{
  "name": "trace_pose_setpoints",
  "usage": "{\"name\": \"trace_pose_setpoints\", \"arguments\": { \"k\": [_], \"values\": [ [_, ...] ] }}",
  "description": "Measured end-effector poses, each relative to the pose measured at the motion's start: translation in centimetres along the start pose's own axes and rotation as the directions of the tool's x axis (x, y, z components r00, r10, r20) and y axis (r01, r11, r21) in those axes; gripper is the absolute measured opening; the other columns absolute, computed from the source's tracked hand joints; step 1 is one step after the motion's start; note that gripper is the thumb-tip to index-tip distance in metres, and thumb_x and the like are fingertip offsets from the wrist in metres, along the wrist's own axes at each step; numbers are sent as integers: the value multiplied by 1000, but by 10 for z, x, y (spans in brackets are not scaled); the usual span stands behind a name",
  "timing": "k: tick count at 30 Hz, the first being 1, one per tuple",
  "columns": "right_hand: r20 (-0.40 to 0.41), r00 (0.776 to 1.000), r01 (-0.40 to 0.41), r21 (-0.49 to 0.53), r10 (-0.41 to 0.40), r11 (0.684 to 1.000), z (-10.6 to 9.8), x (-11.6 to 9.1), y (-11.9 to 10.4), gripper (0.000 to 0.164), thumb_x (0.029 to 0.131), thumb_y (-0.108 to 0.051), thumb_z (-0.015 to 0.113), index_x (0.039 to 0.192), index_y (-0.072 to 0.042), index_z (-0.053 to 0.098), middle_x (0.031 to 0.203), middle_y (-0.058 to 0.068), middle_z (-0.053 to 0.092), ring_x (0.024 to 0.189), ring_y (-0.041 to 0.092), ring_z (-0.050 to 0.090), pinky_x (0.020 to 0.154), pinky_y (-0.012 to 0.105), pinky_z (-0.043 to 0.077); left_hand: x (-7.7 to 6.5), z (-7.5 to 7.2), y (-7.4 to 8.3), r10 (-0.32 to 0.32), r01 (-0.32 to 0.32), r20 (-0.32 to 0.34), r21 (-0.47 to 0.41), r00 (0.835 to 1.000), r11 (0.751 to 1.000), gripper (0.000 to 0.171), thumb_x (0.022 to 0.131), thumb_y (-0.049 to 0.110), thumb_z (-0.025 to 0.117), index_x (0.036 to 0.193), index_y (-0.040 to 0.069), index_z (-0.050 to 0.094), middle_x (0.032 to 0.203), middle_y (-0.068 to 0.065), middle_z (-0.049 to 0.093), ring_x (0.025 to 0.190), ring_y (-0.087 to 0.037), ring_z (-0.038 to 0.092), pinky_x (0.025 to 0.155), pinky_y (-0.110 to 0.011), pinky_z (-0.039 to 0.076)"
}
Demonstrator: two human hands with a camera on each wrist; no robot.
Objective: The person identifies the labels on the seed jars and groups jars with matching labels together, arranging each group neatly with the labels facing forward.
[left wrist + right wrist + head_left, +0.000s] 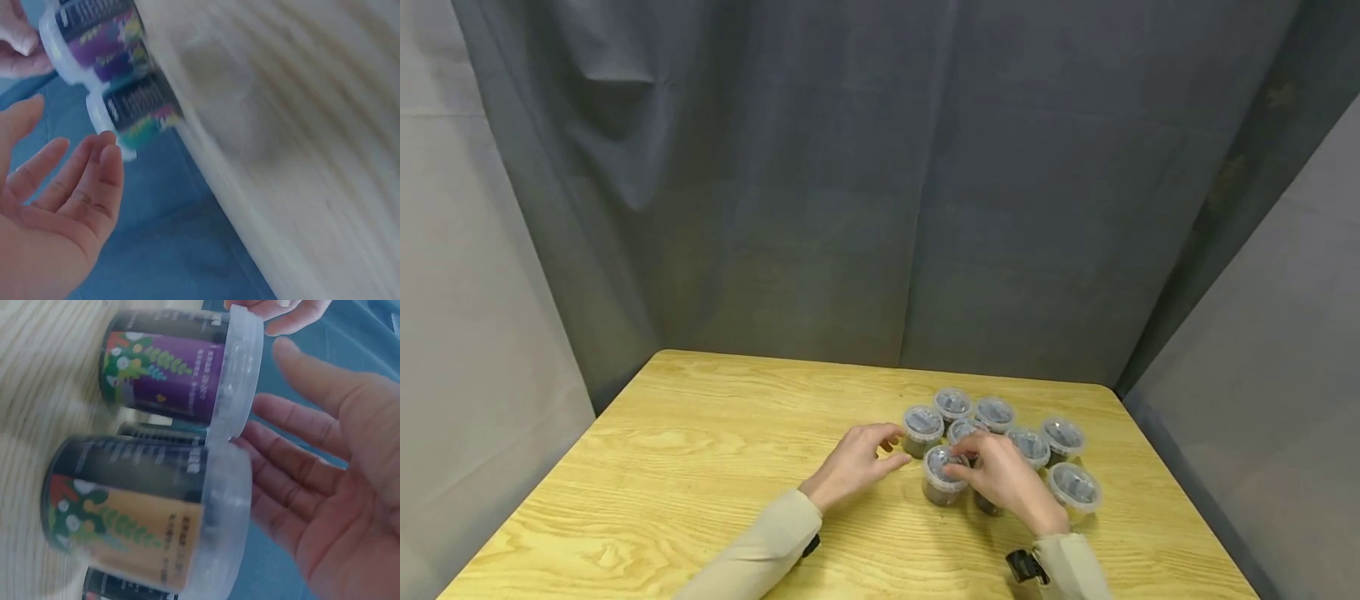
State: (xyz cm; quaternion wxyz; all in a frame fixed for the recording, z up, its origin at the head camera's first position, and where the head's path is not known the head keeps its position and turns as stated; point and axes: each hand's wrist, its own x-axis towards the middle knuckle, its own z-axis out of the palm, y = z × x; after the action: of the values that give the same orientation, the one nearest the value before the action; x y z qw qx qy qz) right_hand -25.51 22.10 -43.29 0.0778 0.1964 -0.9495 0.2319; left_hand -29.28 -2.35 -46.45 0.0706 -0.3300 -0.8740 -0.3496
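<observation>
Several small plastic tubs with translucent lids stand in a cluster on the table's right side. My right hand (1000,475) is over the front tub (942,492), thumb and fingertips at its lid. In the right wrist view, the fingers of that hand (312,456) are spread beside the lid of a purple-labelled tub (181,375), and an orange-labelled tub (137,519) is closer to the camera. My left hand (853,462) is beside the left tub (922,429), its fingers loosely bent and holding nothing. In the left wrist view, its fingertips come near a teal-labelled tub (147,106).
More lidded tubs stand to the right, among them a yellowish one (1075,487) at the front and another (1063,437) behind it. The wooden table (700,467) stretches to the left. Dark grey cloth (790,208) hangs behind its far edge, with paler cloth at both sides.
</observation>
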Motion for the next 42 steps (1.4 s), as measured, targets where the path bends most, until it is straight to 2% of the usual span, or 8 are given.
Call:
{"name": "trace_pose_setpoints", "arguments": {
  "k": [4, 9, 14, 21, 28, 34, 37, 42],
  "values": [
    [5, 1000, 16, 2, -16, 1000, 0, -4, 4, 22, 81, -34, 79, 96, -19, 75, 94, -6, 70, 82, 12, 67, 67, 24, 55, 2, 11, 6, 43, -39, 64, -56, 997, 998, 35, 95, 29, 66, 125, 10, 64, 118, -7, 71, 96, -19, 68, 81, -26, 57],
    [20, 999, 36, -7, -36, 999, 1, -8, 7, 20, 78, -44, 79, 80, -28, 68, 98, -6, 67, 74, 7, 62, 61, 19, 51, 0, 22, 14, 62, -57, 123, -45, 991, 997, 36, 94, 33, 66, 125, 14, 63, 120, -3, 69, 94, -13, 68, 78, -19, 55],
    [50, 998, 47, -27, -45, 999, 3, -7, 5, 23, 75, -41, 83, 72, -30, 62, 115, 4, 66, 79, 11, 65, 64, 21, 53, -3, 25, 19, 62, -60, 129, -19, 990, 998, 32, 93, 31, 68, 121, 16, 65, 116, 2, 69, 92, -11, 68, 80, -17, 53],
    [88, 991, 98, -4, -98, 995, 6, -4, 3, 28, 74, -30, 85, 69, -24, 58, 123, 12, 64, 89, 22, 67, 66, 26, 54, -2, 28, 17, 33, -26, 124, -50, 992, 998, 17, 91, 26, 70, 105, 19, 64, 108, 4, 69, 101, -12, 67, 84, -19, 54],
    [87, 989, 119, 17, -120, 993, 7, -2, 2, 30, 73, -27, 86, 70, -19, 57, 125, 17, 64, 108, 32, 65, 72, 30, 56, 4, 27, 17, 14, -7, 144, -47, 989, 999, 23, 85, 30, 76, 92, 19, 57, 101, 7, 68, 101, -10, 66, 82, -18, 54],
    [76, 989, 128, 15, -129, 992, 9, 0, 1, 31, 74, -28, 86, 68, -24, 56, 127, 22, 63, 102, 34, 66, 59, 22, 46, 6, 21, 17, -5, 21, 157, -99, 988, 995, 27, 81, 27, 79, 87, 17, 55, 89, 8, 65, 94, -7, 67, 77, -14, 54],
    [47, 987, 157, -9, -156, 988, 10, 0, 0, 31, 74, -30, 86, 68, -26, 55, 126, 20, 65, 102, 33, 67, 63, 24, 51, 6, 18, 17, -8, 24, 147, -113, 989, 993, 27, 80, 26, 80, 87, 17, 56, 88, 7, 63, 92, -6, 66, 76, -13, 54],
    [-33, 975, 218, -2, -218, 976, 12, 3, 0, 31, 74, -30, 85, 70, -26, 54, 125, 16, 66, 110, 33, 65, 71, 29, 55, 4, 9, 15, -17, 39, 111, -201, 994, 979, 25, 81, 23, 80, 89, 17, 58, 89, 7, 62, 93, -7, 64, 81, -18, 56]
  ]
}}
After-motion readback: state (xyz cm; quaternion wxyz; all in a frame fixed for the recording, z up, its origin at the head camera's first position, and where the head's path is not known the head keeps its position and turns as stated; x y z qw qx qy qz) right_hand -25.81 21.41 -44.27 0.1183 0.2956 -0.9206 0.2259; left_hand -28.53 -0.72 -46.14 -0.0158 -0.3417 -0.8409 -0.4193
